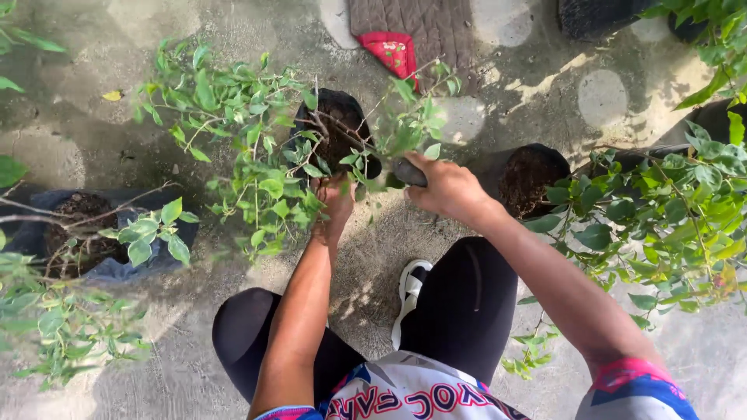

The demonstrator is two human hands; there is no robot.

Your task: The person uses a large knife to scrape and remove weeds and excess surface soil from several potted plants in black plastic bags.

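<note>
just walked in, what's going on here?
A person crouches on a concrete floor over a leafy plant in a black grow bag. Their left hand is at the near edge of the bag, partly behind leaves. Their right hand has its grip closed on a dark tool handle by the bag. Other bagged plants stand on either side.
</note>
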